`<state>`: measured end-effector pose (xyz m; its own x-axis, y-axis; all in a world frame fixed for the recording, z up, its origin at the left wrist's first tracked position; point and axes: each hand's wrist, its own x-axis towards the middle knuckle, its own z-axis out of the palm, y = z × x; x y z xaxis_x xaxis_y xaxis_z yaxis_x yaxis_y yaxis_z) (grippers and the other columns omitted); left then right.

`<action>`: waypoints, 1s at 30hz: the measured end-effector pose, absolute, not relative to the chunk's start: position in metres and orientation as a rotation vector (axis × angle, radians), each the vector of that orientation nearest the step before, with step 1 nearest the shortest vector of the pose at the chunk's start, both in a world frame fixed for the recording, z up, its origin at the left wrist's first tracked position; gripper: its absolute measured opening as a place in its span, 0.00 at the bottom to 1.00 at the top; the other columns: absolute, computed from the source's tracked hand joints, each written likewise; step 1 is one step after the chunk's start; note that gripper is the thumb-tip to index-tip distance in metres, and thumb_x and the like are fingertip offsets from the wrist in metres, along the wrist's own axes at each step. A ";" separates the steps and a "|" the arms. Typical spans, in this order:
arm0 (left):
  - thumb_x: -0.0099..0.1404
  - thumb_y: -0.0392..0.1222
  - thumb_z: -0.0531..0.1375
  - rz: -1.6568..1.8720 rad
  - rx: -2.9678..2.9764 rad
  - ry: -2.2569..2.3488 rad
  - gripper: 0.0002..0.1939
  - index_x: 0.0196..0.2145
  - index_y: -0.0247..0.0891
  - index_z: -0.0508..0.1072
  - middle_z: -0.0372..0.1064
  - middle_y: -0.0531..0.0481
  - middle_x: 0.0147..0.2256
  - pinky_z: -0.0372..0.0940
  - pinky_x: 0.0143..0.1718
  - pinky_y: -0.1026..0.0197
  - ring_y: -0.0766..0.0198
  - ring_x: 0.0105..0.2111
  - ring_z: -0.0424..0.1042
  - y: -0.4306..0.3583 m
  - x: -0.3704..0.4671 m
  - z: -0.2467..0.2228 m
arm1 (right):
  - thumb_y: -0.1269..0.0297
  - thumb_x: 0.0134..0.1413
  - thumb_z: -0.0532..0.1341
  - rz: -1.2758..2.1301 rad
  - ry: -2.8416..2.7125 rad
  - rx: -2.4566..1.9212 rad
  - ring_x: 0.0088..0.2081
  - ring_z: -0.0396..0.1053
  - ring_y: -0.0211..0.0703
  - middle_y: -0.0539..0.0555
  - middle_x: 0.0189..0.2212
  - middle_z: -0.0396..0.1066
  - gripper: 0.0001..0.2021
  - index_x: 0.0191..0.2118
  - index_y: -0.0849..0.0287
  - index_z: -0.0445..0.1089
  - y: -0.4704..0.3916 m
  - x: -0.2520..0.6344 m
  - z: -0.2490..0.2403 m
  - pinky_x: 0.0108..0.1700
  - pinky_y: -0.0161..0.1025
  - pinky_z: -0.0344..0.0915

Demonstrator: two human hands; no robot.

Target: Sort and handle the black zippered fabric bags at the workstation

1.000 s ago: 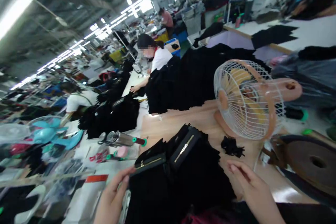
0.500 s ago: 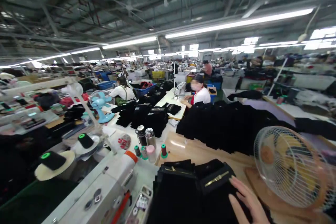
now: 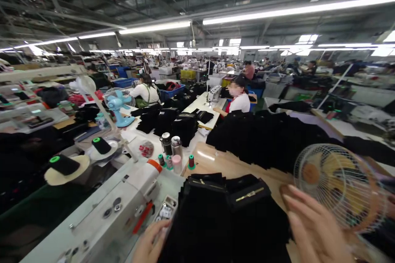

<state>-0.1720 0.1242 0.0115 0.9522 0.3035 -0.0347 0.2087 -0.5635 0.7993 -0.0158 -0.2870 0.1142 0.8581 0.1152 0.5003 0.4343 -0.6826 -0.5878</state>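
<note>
Head view: a thick pile of black cloth pieces, matte and soft, with ragged layered edges, lies at the near edge of the smooth, pale wooden surface. Two gold-coloured metal zips cross the darker bands at its far end.

The left hand is at the pile's left edge, fingers bent with a narrow gap to the thumb; whether it grips any cloth I cannot tell. The right hand is wide, fingers stretched out beside the pile's right edge, in front of a fan with a round wire cage; contact with the cloth is unclear.

Between the pile and a white sewing machine, a small tray holds bobbins and small metal parts. Farther off, a blue plastic bin contains red and black cloth.
</note>
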 end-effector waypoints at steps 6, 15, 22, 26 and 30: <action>0.70 0.42 0.48 0.043 2.431 0.205 0.19 0.51 0.42 0.74 0.69 0.43 0.52 0.62 0.60 0.45 0.54 0.55 0.68 0.064 -0.098 0.011 | 0.51 0.59 0.52 0.254 -0.146 -2.076 0.52 0.70 0.51 0.57 0.48 0.72 0.18 0.45 0.55 0.72 -0.239 0.035 0.008 0.57 0.50 0.67; 0.66 0.33 0.51 -0.227 2.636 0.424 0.26 0.61 0.39 0.66 0.53 0.41 0.64 0.49 0.62 0.31 0.43 0.65 0.49 0.034 0.013 -0.029 | 0.56 0.55 0.53 0.547 -0.193 -1.981 0.44 0.72 0.47 0.58 0.44 0.71 0.17 0.45 0.57 0.72 -0.213 0.081 -0.064 0.50 0.43 0.70; 0.66 0.39 0.53 -0.224 2.507 0.511 0.25 0.60 0.50 0.67 0.56 0.52 0.64 0.47 0.64 0.38 0.49 0.66 0.47 0.025 -0.018 -0.029 | 0.55 0.49 0.56 0.701 -0.230 -2.002 0.37 0.69 0.47 0.55 0.37 0.68 0.15 0.41 0.57 0.69 -0.198 0.093 -0.086 0.44 0.44 0.68; 0.67 0.48 0.53 -0.090 2.339 0.699 0.23 0.58 0.41 0.69 0.59 0.45 0.61 0.47 0.66 0.47 0.53 0.63 0.55 0.051 -0.018 -0.040 | 0.53 0.49 0.56 0.740 -0.254 -2.028 0.37 0.67 0.46 0.53 0.34 0.68 0.14 0.37 0.56 0.67 -0.195 0.090 -0.084 0.44 0.44 0.66; 0.62 0.55 0.56 -0.058 2.110 0.928 0.32 0.57 0.29 0.65 0.62 0.33 0.57 0.56 0.61 0.43 0.44 0.59 0.61 0.068 -0.015 -0.059 | 0.47 0.52 0.55 0.742 -0.218 -2.066 0.42 0.69 0.47 0.54 0.38 0.70 0.17 0.38 0.54 0.69 -0.197 0.085 -0.080 0.48 0.43 0.67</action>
<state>-0.0146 0.0676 -0.0591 0.7284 0.5966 -0.3370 0.6338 -0.3997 0.6622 0.0848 -0.1967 -0.0798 0.8044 0.4181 -0.4221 -0.1229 -0.5780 -0.8067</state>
